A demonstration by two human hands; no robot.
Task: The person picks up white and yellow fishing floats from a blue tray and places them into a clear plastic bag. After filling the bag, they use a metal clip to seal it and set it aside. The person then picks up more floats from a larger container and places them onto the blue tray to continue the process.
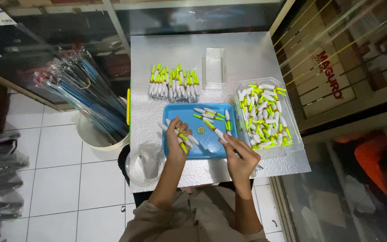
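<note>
A: At the near edge of the bench (247, 58), on the blue tray (207, 145): what do the floats look like?

B: Small fishing floats, white bodies, neon yellow-green tips with a thin orange band. A few loose floats (211, 114) lie along the tray's far edge.

A: Left hand?

B: Left hand (175, 141) at the tray's left edge, fingers curled shut around a small bunch of floats (182, 136); white ends stick out to the far left, one yellow tip points toward the person.

A: Right hand?

B: Right hand (240, 157) at the tray's near right corner, thumb and fingertips pinched on a single float (215, 130), which slants up-left over the tray.

A: Stock elsewhere?

B: Clear bin (292, 127) along the right edge, heaped with the same floats. A laid-out row of floats (174, 84) beyond the tray, toward the far left. A small clear box (214, 67) just beside that row.
</note>
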